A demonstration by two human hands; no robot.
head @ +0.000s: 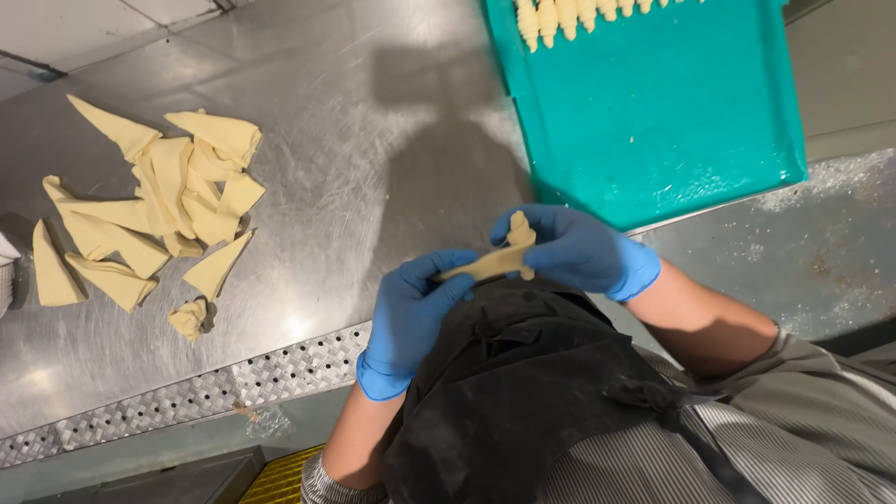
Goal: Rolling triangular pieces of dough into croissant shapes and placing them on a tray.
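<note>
Both my hands wear blue gloves and hold one strip of pale dough (pixel 495 260) above the edge of the steel table (pixel 355 149). My left hand (pixel 411 313) pinches the thin lower end of the strip. My right hand (pixel 574 247) grips the wider end, which pokes up between its fingers. A pile of cut dough triangles (pixel 154 210) lies on the table to the left. A teal tray (pixel 653 112) sits at the upper right with a row of rolled dough pieces (pixel 569 16) along its far edge.
A perforated metal strip (pixel 205 387) runs along the table's near edge. My black apron (pixel 523 401) and striped shirt fill the lower right. A yellow object (pixel 285 476) shows below the table edge. Flour dust marks the surface right of the tray.
</note>
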